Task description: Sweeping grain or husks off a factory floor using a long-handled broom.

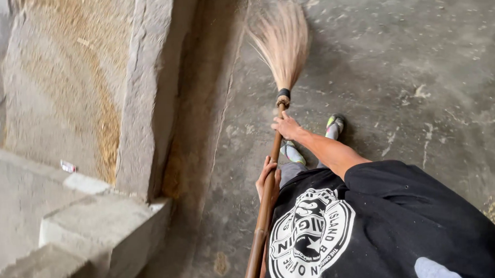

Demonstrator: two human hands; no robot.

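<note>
Broom (281,42) gripped by both hands, right hand (286,126) closed high, left hand (268,178) closed lower; floor (398,57) partly swept, husk along wall (146,77) remaining.

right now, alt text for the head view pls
A person grips a long-handled broom with both hands, right hand ahead of left hand, its bristles on a dusty concrete floor beside a stone ledge.
</note>
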